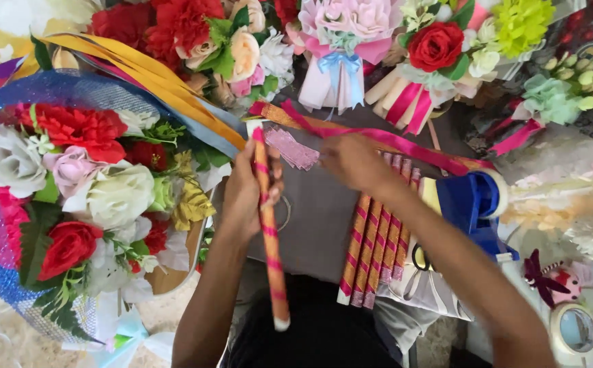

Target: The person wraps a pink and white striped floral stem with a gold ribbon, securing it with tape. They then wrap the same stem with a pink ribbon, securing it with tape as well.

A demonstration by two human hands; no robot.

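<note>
While the left hand (245,194) grips the ribbon-wrapped stick (270,232) upright over the grey table (317,218) and the blurred right hand (354,162) — its grip unclear — draws the pink ribbon (378,136) taut, slack could loosen the spiral — or tangle nearby finished sticks (375,242).

Both forearms are bare, without sleeves, rings or watch; dark clothing covers the lap.

Bare grey board (323,218) between bouquet (78,191), wrapped sticks (375,242), tape dispenser (473,201).
</note>
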